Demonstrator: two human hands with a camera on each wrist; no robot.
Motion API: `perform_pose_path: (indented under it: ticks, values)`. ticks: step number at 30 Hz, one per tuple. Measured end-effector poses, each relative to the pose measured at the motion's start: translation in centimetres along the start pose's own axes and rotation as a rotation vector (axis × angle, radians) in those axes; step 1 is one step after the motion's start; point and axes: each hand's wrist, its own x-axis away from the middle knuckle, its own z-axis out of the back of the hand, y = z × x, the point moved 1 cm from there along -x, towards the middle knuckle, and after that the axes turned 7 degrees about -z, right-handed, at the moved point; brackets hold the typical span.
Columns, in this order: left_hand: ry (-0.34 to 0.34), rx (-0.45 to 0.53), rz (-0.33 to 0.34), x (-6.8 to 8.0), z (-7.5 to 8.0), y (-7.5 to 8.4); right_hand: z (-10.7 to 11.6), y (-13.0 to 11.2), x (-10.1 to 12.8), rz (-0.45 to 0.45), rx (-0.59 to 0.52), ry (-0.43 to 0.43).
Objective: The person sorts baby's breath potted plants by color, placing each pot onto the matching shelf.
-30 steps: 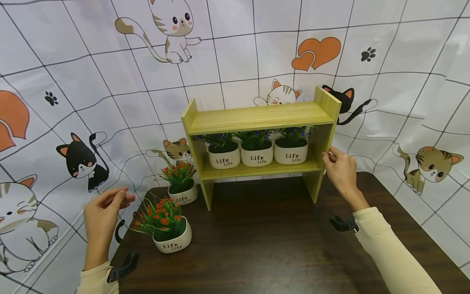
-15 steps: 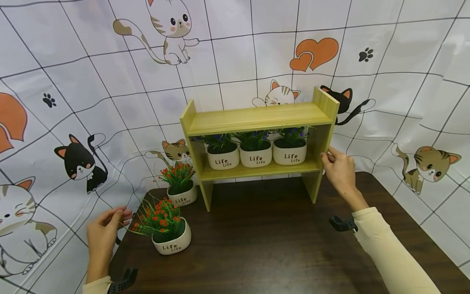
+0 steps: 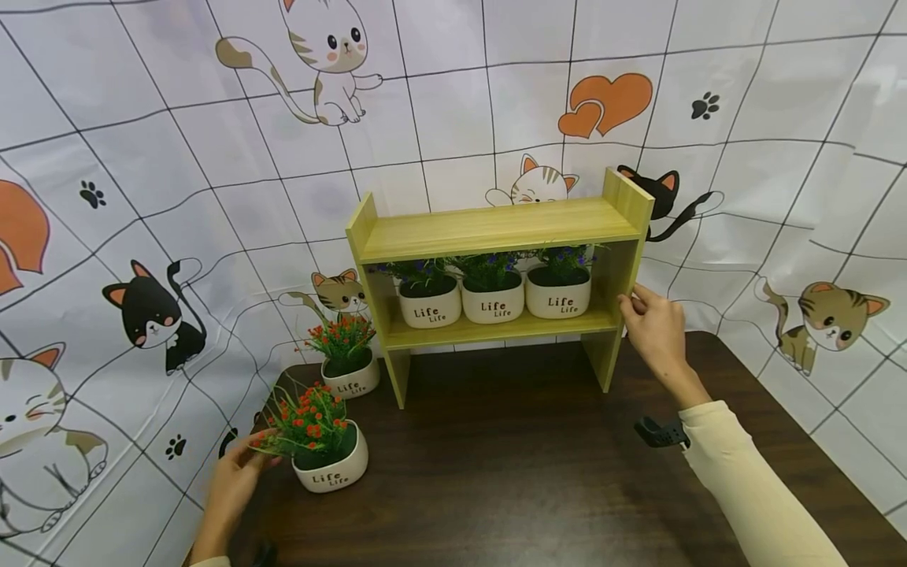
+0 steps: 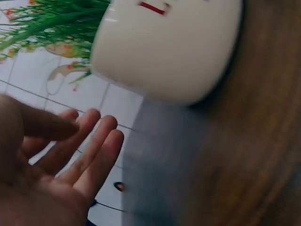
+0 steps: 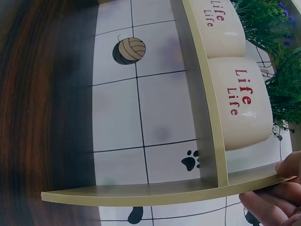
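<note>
A dark wooden table (image 3: 538, 472) bears a two-tier wooden shelf (image 3: 496, 228), whose right side panel the right hand (image 3: 655, 327) grips with curled fingers, seemingly to steady it. Three white pots of purple flowers (image 3: 492, 298) fill the lower tier. At the table's left edge stands the near red-flower pot (image 3: 329, 465); the left hand (image 3: 237, 480) reaches beside it, fingers relaxed and spread, grasping nothing.

The left hand (image 3: 237, 480) is reaching beside the red-flowered pot (image 3: 327, 461) on the dark table (image 3: 510, 480), fingers touching its leaves. The right hand (image 3: 653, 327) is gripping the wooden shelf (image 3: 496, 228) by its right side panel, three purple-flowered pots (image 3: 492, 295) sitting inside.
</note>
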Motion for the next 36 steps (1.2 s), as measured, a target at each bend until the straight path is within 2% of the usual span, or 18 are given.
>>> perform_pose_path:
  ticks: [3, 6, 9, 12, 15, 18, 25, 29, 36]
  values:
    - [-0.145, -0.028, 0.037, 0.2, -0.6, 0.0, 0.0, 0.0, 0.1, -0.003, -0.002, 0.001]
    - [-0.285, 0.006, 0.088, 0.3, -1.3, 0.2, -0.1, 0.0, 0.1, -0.006, -0.003, 0.009]
    - [-0.372, 0.037, 0.104, 0.4, -2.1, 0.0, -0.2, 0.0, 0.2, -0.009, -0.004, 0.015]
    - [-0.411, 0.068, 0.066, 0.6, -2.8, -0.2, -0.3, 0.1, 0.2, -0.016, -0.006, 0.011]
    - [-0.422, 0.062, 0.019, 0.8, -3.4, -0.2, -0.3, 0.2, 0.2, -0.026, -0.013, 0.006]
    - [-0.402, 0.042, 0.004, 0.9, -4.0, -0.3, -0.3, 0.2, 0.2, -0.027, -0.014, 0.007]
    - [-0.336, -0.006, 0.032, 0.7, -4.5, -0.7, -0.3, 0.2, 0.2, -0.014, -0.004, 0.019]
    - [-0.326, -0.039, 0.048, 0.6, -4.5, -0.9, -0.3, 0.1, 0.3, -0.016, -0.016, 0.019]
    - [-0.316, -0.031, 0.062, 0.6, -4.6, -0.9, -0.3, 0.2, 0.3, -0.011, -0.017, 0.020]
